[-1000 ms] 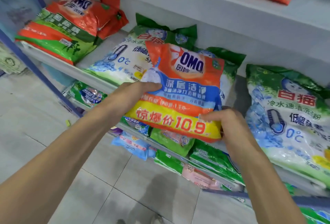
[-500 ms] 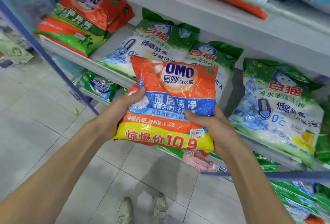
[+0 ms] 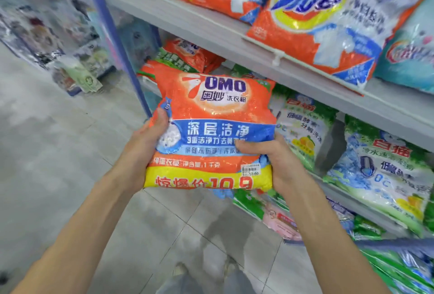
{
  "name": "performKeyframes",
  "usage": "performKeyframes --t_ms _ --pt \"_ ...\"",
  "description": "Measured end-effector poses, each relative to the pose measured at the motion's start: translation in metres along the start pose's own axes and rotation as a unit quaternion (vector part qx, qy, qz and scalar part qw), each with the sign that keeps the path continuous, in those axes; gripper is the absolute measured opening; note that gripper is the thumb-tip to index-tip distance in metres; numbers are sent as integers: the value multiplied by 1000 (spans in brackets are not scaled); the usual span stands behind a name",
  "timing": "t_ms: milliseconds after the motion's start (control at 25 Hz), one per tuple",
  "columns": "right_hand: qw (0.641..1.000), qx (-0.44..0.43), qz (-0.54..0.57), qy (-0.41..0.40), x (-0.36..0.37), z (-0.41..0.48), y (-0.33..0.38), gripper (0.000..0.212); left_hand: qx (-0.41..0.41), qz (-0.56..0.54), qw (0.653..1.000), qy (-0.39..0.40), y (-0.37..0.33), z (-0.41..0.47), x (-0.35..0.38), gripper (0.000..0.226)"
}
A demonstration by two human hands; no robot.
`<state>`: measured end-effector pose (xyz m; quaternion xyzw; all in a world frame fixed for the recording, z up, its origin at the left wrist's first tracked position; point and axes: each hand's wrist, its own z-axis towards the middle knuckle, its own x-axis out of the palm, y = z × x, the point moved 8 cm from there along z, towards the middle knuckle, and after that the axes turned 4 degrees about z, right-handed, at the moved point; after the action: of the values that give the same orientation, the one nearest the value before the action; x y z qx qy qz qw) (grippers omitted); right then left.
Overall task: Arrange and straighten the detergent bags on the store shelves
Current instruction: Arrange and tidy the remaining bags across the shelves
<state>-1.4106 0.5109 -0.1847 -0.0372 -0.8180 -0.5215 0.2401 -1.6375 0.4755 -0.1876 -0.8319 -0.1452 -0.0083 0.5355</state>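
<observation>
I hold an orange OMO detergent bag [image 3: 211, 127] with a blue band and a yellow price strip upright in front of the shelves, off any shelf. My left hand [image 3: 143, 150] grips its left edge, thumb on the front. My right hand [image 3: 272, 162] grips its right side, fingers curled over the front. Behind the bag, on the middle shelf [image 3: 352, 202], lie green-and-white detergent bags [image 3: 385, 176] and, at the far left, a stack of orange and green bags [image 3: 185, 56].
The upper shelf [image 3: 211, 28] carries orange-and-yellow bags [image 3: 312, 19] and a teal bag [image 3: 411, 52] hanging over its edge. A blue shelf post [image 3: 117, 42] stands left of the bag. Lower shelves hold green and pink packs [image 3: 279, 221]. Grey tiled floor [image 3: 58, 153] lies left and below.
I have drawn the OMO bag off the middle shelf towards me and raised it upright. My view has lifted, so the upper shelf's bags now show.
</observation>
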Motion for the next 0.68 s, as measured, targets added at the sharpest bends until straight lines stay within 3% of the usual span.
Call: performKeyframes --t_ms 160,360,560,680 --pt "999 -19 -23 14 67 15 26 69 69 -7 997 -14 -62 -8 -47 55" --pt "998 -58 -28 -6 126 39 61 85 90 -25 996 8 -119 1 -81 53" --pt "988 -147 -26 -29 147 65 103 41 146 -29 988 42 -179 30 -89 45" --pt "981 -183 -22 -59 151 93 119 41 154 3 986 63 -208 62 -87 37"
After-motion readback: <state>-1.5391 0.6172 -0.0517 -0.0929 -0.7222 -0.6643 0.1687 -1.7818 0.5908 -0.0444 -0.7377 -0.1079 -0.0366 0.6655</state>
